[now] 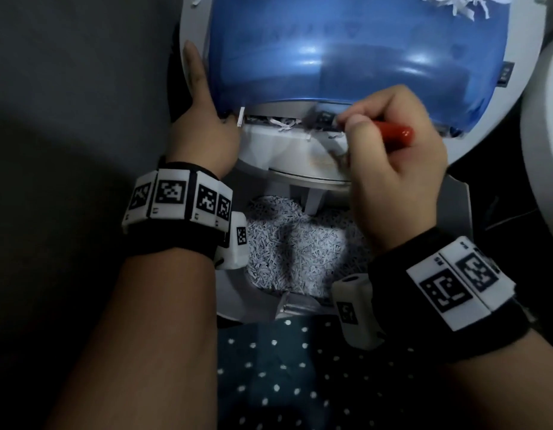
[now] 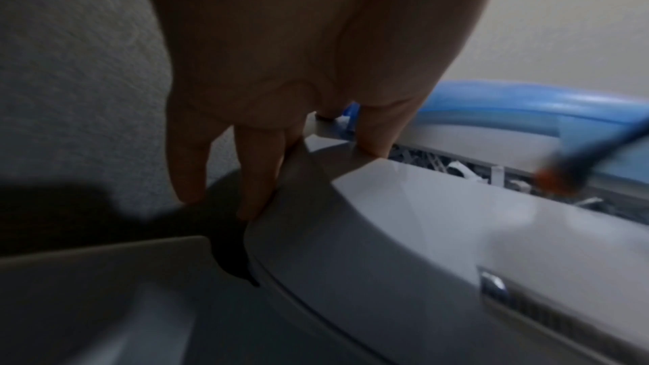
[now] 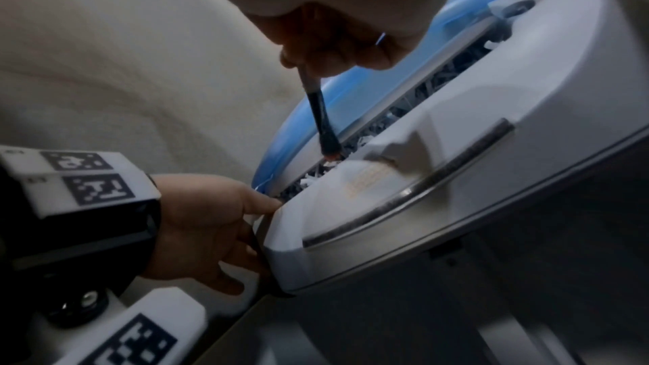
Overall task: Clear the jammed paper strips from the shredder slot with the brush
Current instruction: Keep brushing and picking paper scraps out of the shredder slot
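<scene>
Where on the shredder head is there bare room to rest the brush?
Free: the sloped white ledge between the slot and the chrome trim, right of the left hand. Crowded: the slot, full of paper strips, and around the right hand holding the brush.

Head cam looks steeply down over both forearms at the shredder (image 1: pixel 355 57), slot (image 1: pixel 287 122) mid-frame. Left wrist cam sits close behind the left hand (image 2: pixel 298 65), facing right along the slot. Right wrist cam is low, angled up; all three views share the slot.
</scene>
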A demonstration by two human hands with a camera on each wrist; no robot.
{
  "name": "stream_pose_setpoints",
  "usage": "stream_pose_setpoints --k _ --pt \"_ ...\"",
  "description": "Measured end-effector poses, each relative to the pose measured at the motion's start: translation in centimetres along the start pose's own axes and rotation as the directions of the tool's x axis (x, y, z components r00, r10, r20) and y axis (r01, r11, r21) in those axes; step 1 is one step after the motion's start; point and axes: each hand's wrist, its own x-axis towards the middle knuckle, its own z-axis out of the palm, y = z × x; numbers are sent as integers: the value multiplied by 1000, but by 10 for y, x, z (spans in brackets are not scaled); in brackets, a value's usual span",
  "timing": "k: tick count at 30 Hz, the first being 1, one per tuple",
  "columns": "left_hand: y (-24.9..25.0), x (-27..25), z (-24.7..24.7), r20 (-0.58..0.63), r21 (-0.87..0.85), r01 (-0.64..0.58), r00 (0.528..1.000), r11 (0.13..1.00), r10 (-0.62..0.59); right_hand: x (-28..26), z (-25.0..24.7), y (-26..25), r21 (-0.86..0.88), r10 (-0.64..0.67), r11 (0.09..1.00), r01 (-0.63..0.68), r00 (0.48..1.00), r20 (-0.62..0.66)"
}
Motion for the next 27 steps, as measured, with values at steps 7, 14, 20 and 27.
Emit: stream_pose_setpoints --k 7,14,20,27 --pt "-1 0 1 8 -4 1 1000 1000 -1 -6 10 2 -46 31 999 -25 990 137" --pt "-2 1 2 10 13 -5 1000 1000 5 -10 16 5 -131 31 991 2 968 247" --pt "-1 0 0 2 -3 0 1000 1000 0 4 -9 2 -58 -48 998 40 988 -145" --pt "0 0 1 -3 -16 16 1000 1000 -16 -3 -7 7 -78 37 996 -37 999 -1"
